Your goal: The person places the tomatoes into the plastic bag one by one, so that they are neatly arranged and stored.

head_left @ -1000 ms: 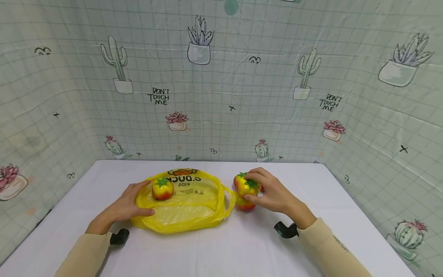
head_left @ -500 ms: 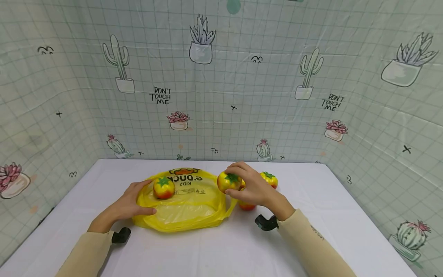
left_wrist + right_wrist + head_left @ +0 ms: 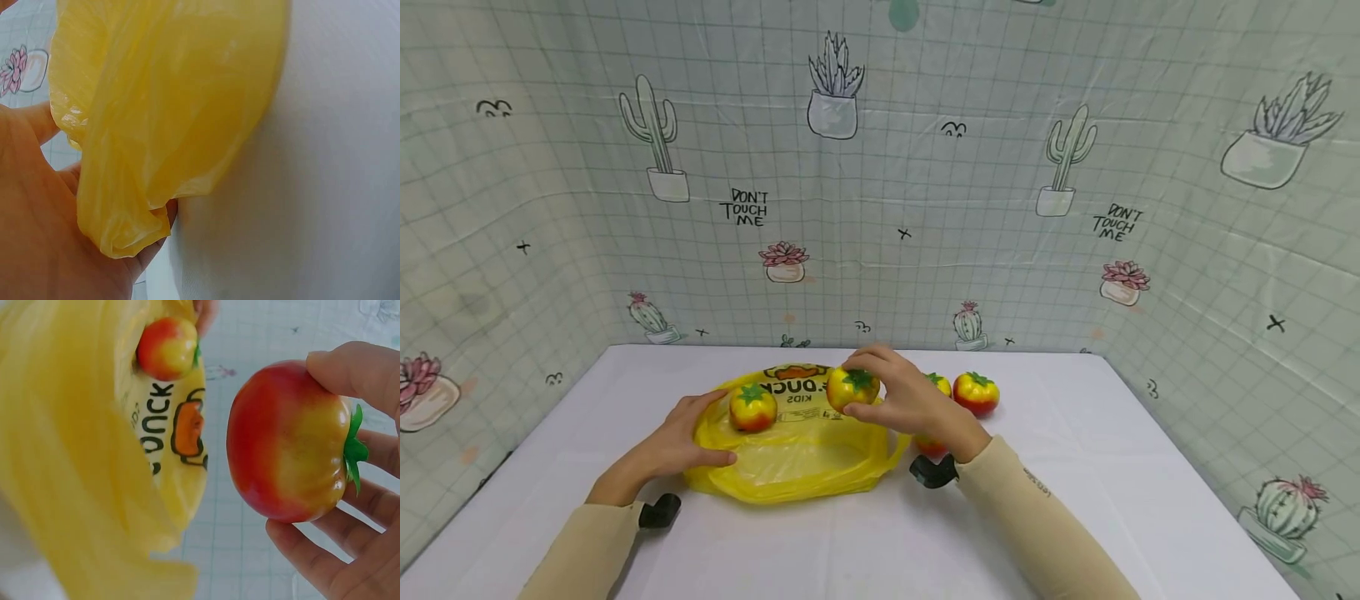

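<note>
A person's right hand [image 3: 898, 396] grasps a round toy fruit [image 3: 284, 444], thumb on one side and fingers on the other, holding it in the air over the right part of a yellow plastic bag [image 3: 797, 458]. The held fruit is glossy, yellow blending to red, with a green leaf cap that faces upward in the head view. The bag lies on a white table [image 3: 820, 550], its mouth wide and facing the person, the reversed black print of its far side showing through. At the left end of the mouth sits a second fruit [image 3: 752, 410], well apart from the held one. The left hand [image 3: 677, 442] touches the bag's left edge, thumb and index finger spread; yellow film hides some fingers, so I cannot tell whether they grip it. To the right of the bag are three more fruits [image 3: 976, 394], two of them partly hidden by the right arm. Both arms wear beige sleeves [image 3: 1037, 508]. Behind stands a pale green gridded cloth [image 3: 850, 192] printed with potted cacti and the words "Don't touch me".
</note>
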The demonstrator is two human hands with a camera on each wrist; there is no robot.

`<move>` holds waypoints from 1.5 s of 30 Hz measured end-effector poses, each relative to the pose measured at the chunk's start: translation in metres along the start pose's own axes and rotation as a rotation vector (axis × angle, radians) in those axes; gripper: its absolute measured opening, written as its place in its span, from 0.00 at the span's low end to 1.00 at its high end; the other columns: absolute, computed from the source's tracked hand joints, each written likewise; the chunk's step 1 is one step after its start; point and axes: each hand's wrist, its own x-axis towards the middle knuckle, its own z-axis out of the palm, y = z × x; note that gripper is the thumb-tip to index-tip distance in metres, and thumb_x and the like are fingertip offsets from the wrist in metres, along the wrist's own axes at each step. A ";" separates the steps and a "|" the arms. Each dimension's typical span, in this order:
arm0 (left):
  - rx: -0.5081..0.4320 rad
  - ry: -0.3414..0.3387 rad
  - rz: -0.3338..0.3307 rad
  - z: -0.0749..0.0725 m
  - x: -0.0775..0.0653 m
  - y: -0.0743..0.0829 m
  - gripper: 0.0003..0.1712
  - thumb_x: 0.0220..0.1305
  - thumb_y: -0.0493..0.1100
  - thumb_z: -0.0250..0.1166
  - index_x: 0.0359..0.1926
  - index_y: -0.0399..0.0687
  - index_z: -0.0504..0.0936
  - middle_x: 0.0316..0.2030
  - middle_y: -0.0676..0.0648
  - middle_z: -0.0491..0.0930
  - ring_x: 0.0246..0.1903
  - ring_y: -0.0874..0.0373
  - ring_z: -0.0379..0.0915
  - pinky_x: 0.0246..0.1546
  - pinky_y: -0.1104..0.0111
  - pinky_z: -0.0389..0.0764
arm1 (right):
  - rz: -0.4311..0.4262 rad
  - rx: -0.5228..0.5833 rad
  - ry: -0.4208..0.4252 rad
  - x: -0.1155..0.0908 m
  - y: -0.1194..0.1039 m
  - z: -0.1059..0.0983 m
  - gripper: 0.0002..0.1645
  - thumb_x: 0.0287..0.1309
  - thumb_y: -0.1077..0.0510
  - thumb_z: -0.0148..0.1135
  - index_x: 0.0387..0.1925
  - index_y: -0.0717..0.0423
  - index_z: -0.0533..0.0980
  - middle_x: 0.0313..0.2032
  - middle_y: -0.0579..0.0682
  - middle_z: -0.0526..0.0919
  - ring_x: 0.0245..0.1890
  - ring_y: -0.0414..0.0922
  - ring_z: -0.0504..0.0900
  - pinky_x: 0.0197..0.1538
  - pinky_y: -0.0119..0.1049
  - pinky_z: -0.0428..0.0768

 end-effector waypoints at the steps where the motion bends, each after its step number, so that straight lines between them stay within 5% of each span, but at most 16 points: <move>1: -0.001 0.001 0.002 0.000 0.000 0.000 0.60 0.44 0.59 0.73 0.72 0.45 0.52 0.63 0.31 0.53 0.58 0.34 0.56 0.56 0.36 0.62 | 0.003 -0.003 -0.004 0.003 -0.001 0.001 0.29 0.54 0.46 0.68 0.56 0.48 0.74 0.57 0.45 0.70 0.54 0.41 0.71 0.54 0.34 0.76; 16: 0.005 0.008 -0.003 0.001 0.001 -0.002 0.60 0.44 0.60 0.74 0.72 0.45 0.52 0.63 0.32 0.54 0.58 0.34 0.57 0.56 0.36 0.62 | 0.030 -0.034 -0.108 0.040 -0.014 0.024 0.30 0.53 0.42 0.68 0.56 0.47 0.74 0.59 0.46 0.70 0.59 0.43 0.69 0.61 0.38 0.71; 26: -0.006 -0.001 0.004 0.000 0.001 -0.003 0.60 0.44 0.60 0.73 0.72 0.45 0.52 0.63 0.32 0.54 0.58 0.34 0.56 0.56 0.35 0.62 | 0.082 -0.015 -0.164 0.061 -0.017 0.039 0.29 0.54 0.41 0.67 0.56 0.43 0.73 0.56 0.44 0.69 0.52 0.41 0.70 0.57 0.34 0.73; 45: -0.014 -0.004 0.002 0.000 0.000 -0.002 0.60 0.44 0.60 0.74 0.72 0.46 0.52 0.63 0.32 0.53 0.59 0.34 0.56 0.56 0.35 0.61 | 0.207 -0.033 -0.252 0.070 0.000 0.067 0.31 0.52 0.39 0.68 0.56 0.44 0.75 0.56 0.45 0.71 0.54 0.42 0.71 0.61 0.38 0.70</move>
